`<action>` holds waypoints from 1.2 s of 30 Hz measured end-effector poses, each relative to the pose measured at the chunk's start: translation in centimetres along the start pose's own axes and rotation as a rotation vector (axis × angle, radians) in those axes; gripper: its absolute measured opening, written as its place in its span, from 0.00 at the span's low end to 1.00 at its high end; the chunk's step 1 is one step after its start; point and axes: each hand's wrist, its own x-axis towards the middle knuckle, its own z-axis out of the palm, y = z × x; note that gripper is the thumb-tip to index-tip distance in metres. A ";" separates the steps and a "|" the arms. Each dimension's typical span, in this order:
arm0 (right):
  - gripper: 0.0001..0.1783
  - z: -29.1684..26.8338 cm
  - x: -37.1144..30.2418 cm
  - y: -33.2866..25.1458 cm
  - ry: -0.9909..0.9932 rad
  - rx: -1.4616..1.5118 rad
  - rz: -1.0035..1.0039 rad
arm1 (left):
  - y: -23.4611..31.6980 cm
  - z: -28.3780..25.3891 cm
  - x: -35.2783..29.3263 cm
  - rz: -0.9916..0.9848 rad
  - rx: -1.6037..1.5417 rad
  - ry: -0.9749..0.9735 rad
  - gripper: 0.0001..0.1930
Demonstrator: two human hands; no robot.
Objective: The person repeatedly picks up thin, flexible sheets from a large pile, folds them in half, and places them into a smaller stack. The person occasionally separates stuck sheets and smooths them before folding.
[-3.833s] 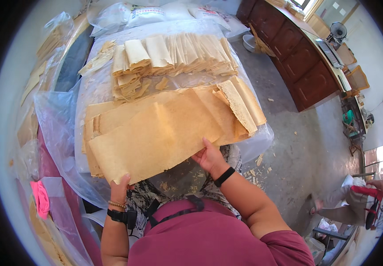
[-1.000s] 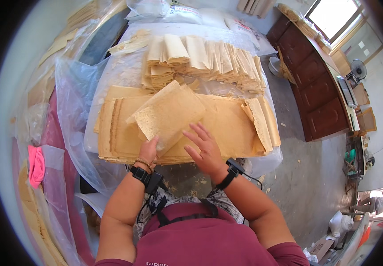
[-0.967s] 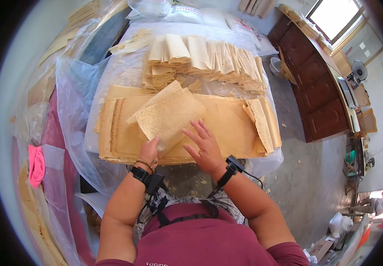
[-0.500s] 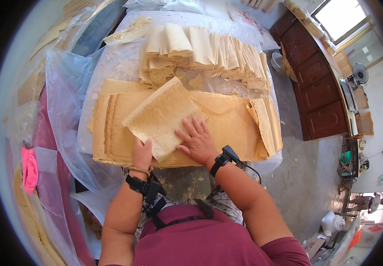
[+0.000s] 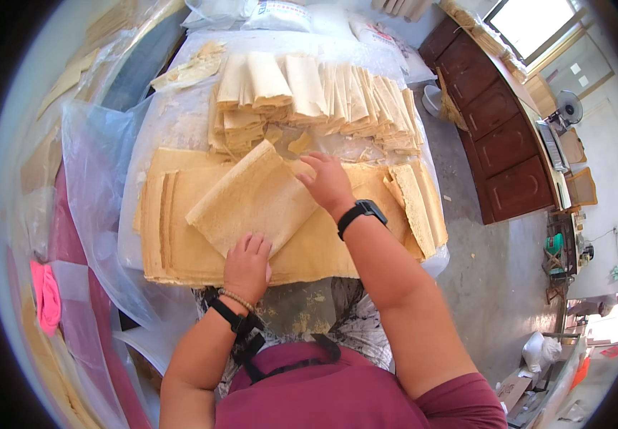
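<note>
A folded, thin tan sheet [image 5: 252,196] that looks like tofu skin lies slantwise on a stack of large flat sheets [image 5: 323,250] of the same kind. My left hand [image 5: 247,268] rests on its near corner, fingers laid flat and close together. At the upper right edge of the fold is my right hand [image 5: 327,182], thumb and fingers apart and slightly bent. Whether those fingertips touch the fold is hard to see. Beyond the stack stands a row of folded sheets [image 5: 305,89], packed side by side and piled up.
Clear plastic film [image 5: 101,171] hangs along the left side of the plastic-covered table [image 5: 137,136]. White sacks [image 5: 280,16] lie at the far end. To the right are a dark red cabinet [image 5: 498,143], a white bucket [image 5: 434,100] and a fan [image 5: 569,107].
My right hand has moved away from me, from the middle of the folded sheet to its upper right edge. My left hand has shifted right along the near edge and now lies flat there.
</note>
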 end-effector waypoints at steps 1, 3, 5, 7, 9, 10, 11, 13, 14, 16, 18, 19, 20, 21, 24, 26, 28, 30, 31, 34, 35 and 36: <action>0.19 1.0 0.8 0.2 0.072 -0.010 -0.041 | 0.0 -0.3 0.1 0.011 -0.011 0.001 0.26; 0.14 2.2 2.1 0.4 0.040 -0.113 -0.046 | 0.1 -0.8 0.2 0.033 -0.038 0.003 0.26; 0.11 2.7 2.6 0.6 -0.061 -0.172 -0.006 | 0.0 -0.6 0.0 0.040 -0.024 0.031 0.24; 0.09 2.6 3.0 0.4 -0.106 -0.146 -0.044 | 0.0 -0.5 -0.3 0.036 -0.013 0.049 0.24; 0.08 1.8 3.6 1.0 -0.148 -0.143 -0.090 | 0.0 -0.3 -0.3 0.042 -0.010 0.062 0.23; 0.08 1.5 3.8 1.4 -0.124 -0.203 -0.030 | -0.2 -0.2 -0.5 0.050 -0.028 0.058 0.24; 0.08 0.9 4.1 1.9 -0.100 -0.264 0.030 | -0.3 -0.2 -0.3 0.058 -0.046 0.055 0.24; 0.07 -1.1 4.8 2.4 0.009 -0.381 0.127 | -0.3 -0.4 -0.3 0.072 -0.070 0.042 0.25; 0.07 -2.2 5.4 1.5 0.091 -0.431 0.149 | -0.4 -0.5 -0.4 0.065 -0.072 0.040 0.25; 0.08 -4.9 6.1 -3.0 0.209 -0.147 0.120 | -0.8 -0.6 -0.6 0.041 -0.064 0.041 0.26; 0.09 -5.6 5.5 -5.6 0.321 0.133 -0.019 | -0.5 -0.6 -0.6 0.044 -0.055 0.033 0.26; 0.08 -4.9 4.5 -7.0 0.167 0.103 -0.014 | -0.5 -0.7 -0.6 0.046 -0.044 0.038 0.25; 0.09 -4.3 3.2 -8.4 0.012 0.071 -0.010 | -0.5 -0.6 -0.6 0.047 -0.032 0.043 0.25; 0.11 -3.5 2.0 -9.6 -0.146 0.042 -0.011 | -0.6 -0.5 -0.7 0.042 -0.019 0.048 0.24; 0.24 0.8 -1.8 -6.3 -0.216 0.122 -0.173 | -0.4 0.2 -0.2 0.082 -0.008 0.125 0.21; 0.31 0.2 -3.4 -6.1 -0.328 0.105 -0.275 | -1.2 1.6 -0.3 0.065 -0.035 0.176 0.18; 0.35 -1.2 -5.1 -5.0 -0.397 -0.005 -0.393 | -1.5 1.0 -0.2 0.038 -0.100 0.141 0.15; 0.33 -3.4 -6.9 -4.7 -0.465 -0.081 -0.488 | -1.5 -1.1 -0.6 -0.005 -0.199 0.018 0.13; 0.33 -4.5 -7.6 -4.8 -0.502 -0.116 -0.541 | -2.1 -1.2 -1.3 0.072 -0.202 0.060 0.12; 0.22 -5.7 -8.6 -5.0 -0.344 0.185 -0.073 | -3.3 -1.5 -3.4 0.235 -0.213 0.139 0.11; 0.21 -5.7 -8.5 -5.0 -0.301 0.296 0.188 | -3.5 -1.7 -3.6 0.240 -0.218 0.144 0.10; 0.21 -5.2 -8.1 -5.3 -0.079 0.207 0.081 | -3.5 -2.1 -3.5 0.251 -0.222 0.154 0.10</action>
